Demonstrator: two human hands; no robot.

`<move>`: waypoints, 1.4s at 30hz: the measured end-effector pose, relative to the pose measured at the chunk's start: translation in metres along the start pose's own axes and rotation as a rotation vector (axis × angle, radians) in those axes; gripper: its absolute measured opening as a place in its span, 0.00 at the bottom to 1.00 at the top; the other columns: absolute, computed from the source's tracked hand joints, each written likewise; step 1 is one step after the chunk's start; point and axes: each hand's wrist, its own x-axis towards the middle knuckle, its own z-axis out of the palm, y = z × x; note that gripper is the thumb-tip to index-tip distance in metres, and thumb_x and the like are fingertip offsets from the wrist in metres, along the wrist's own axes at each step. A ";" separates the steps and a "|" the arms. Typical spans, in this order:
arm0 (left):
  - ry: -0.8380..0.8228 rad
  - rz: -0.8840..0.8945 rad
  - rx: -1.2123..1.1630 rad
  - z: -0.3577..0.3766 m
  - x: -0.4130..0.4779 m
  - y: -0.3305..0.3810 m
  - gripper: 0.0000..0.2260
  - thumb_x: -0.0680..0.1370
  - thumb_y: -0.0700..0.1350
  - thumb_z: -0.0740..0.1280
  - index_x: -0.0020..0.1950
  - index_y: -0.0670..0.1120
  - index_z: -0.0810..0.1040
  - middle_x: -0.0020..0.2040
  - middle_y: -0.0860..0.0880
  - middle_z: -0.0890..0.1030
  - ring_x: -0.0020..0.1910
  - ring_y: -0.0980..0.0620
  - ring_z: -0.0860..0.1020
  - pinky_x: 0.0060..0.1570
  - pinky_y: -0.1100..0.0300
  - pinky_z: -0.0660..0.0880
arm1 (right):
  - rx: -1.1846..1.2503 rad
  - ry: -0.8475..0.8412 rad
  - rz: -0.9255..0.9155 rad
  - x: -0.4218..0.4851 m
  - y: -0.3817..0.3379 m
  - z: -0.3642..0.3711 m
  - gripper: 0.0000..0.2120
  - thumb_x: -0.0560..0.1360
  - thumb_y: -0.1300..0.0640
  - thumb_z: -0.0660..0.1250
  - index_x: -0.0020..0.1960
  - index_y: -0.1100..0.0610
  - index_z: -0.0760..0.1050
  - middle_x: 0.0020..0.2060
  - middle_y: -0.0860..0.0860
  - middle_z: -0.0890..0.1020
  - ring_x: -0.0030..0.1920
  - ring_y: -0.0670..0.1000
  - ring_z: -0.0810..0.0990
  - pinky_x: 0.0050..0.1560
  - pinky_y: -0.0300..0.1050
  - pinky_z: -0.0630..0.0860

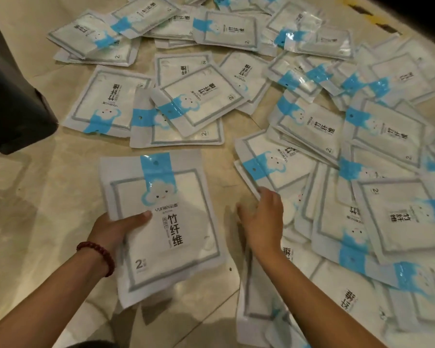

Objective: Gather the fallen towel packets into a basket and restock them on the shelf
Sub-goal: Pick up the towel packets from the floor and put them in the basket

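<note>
I have one view only, from the camera on my head. It faces forward and steeply down at the floor (48, 197), from close by. My forearms enter at the bottom edge. My left grip (116, 229) and right grip (264, 217) sit below centre, and packets (194, 101) run out past the top and right edges.

Pale, glossy floor tiles (48, 187) underfoot, thin grout lines crossing low in the view. Up in the far right corner runs a yellow-and-black striped strip (376, 20), and a red bead bracelet (98, 254) circles a wrist at lower left.
</note>
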 end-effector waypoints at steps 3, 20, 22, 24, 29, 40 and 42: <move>0.038 0.033 -0.039 0.010 -0.006 -0.003 0.14 0.65 0.36 0.74 0.49 0.42 0.81 0.40 0.45 0.85 0.37 0.48 0.84 0.32 0.59 0.79 | -0.322 -0.041 0.033 0.040 0.025 -0.016 0.35 0.76 0.49 0.65 0.75 0.61 0.54 0.75 0.58 0.57 0.75 0.56 0.56 0.72 0.51 0.58; 0.257 0.120 0.162 -0.006 -0.082 0.000 0.11 0.66 0.35 0.75 0.45 0.43 0.79 0.42 0.44 0.82 0.39 0.48 0.80 0.37 0.58 0.74 | -0.190 -0.408 -0.351 -0.046 -0.009 -0.030 0.15 0.73 0.60 0.58 0.28 0.57 0.62 0.25 0.52 0.70 0.27 0.51 0.69 0.25 0.42 0.59; 0.261 0.106 0.149 -0.013 -0.084 -0.006 0.10 0.67 0.36 0.75 0.44 0.44 0.79 0.41 0.45 0.82 0.39 0.48 0.81 0.36 0.58 0.75 | 0.199 -0.560 -0.235 -0.054 -0.019 -0.030 0.16 0.75 0.60 0.59 0.28 0.59 0.67 0.29 0.59 0.79 0.31 0.56 0.78 0.32 0.47 0.75; 0.234 0.110 0.166 -0.021 -0.081 -0.011 0.10 0.67 0.37 0.75 0.45 0.44 0.79 0.42 0.46 0.83 0.40 0.47 0.81 0.38 0.58 0.75 | 0.527 -0.785 -0.164 -0.055 -0.026 -0.030 0.13 0.77 0.58 0.63 0.34 0.56 0.76 0.40 0.57 0.84 0.40 0.51 0.83 0.45 0.45 0.79; 0.269 0.082 0.178 -0.060 -0.073 -0.030 0.10 0.67 0.38 0.75 0.45 0.46 0.79 0.41 0.48 0.82 0.35 0.52 0.81 0.36 0.61 0.73 | -0.039 -0.391 -0.353 -0.010 -0.006 -0.019 0.25 0.72 0.50 0.71 0.65 0.58 0.72 0.62 0.53 0.76 0.63 0.53 0.73 0.60 0.44 0.69; 0.198 -0.021 0.026 -0.073 -0.082 -0.054 0.12 0.71 0.34 0.70 0.55 0.38 0.78 0.43 0.45 0.84 0.35 0.48 0.83 0.35 0.56 0.79 | -0.515 -0.279 -0.276 -0.015 0.037 -0.014 0.13 0.73 0.52 0.67 0.51 0.58 0.69 0.47 0.54 0.77 0.49 0.56 0.76 0.43 0.45 0.68; 0.180 -0.056 0.009 -0.068 -0.079 -0.056 0.15 0.72 0.34 0.70 0.58 0.37 0.77 0.49 0.40 0.83 0.44 0.42 0.82 0.44 0.52 0.79 | -0.319 -0.227 -0.220 -0.025 0.038 -0.027 0.06 0.76 0.55 0.63 0.47 0.57 0.68 0.40 0.54 0.77 0.40 0.55 0.74 0.33 0.44 0.64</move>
